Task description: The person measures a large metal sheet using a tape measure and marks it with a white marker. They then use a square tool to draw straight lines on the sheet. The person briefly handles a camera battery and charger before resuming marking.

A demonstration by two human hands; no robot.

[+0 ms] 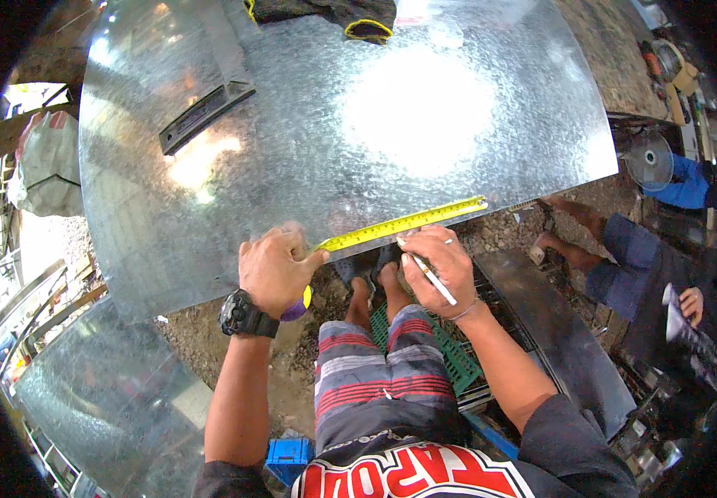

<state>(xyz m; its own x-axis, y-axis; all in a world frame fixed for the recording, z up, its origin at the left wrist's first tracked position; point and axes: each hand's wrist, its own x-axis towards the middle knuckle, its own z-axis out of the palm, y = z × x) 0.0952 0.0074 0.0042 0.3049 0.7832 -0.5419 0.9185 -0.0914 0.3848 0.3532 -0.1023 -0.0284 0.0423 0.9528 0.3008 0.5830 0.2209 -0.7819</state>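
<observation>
A yellow tape measure blade [408,222] lies along the near edge of a shiny metal sheet [275,183]. My left hand [272,270] grips the blade's left end at that edge. Below this hand shows a yellow and purple round piece [298,305], perhaps the tape's case, mostly hidden. My right hand [441,264] pinches a slim white pen [434,280], its back end pointing toward me. The fingertips of this hand are at the sheet's edge, just below the blade's middle.
A dark flat bar-shaped tool [206,116] lies on the sheet's left half. Dark cloth gloves with yellow cuffs [325,12] are at the far edge. Another metal sheet [109,398] is at lower left. To the right, a person [632,257] sits near a fan [650,158].
</observation>
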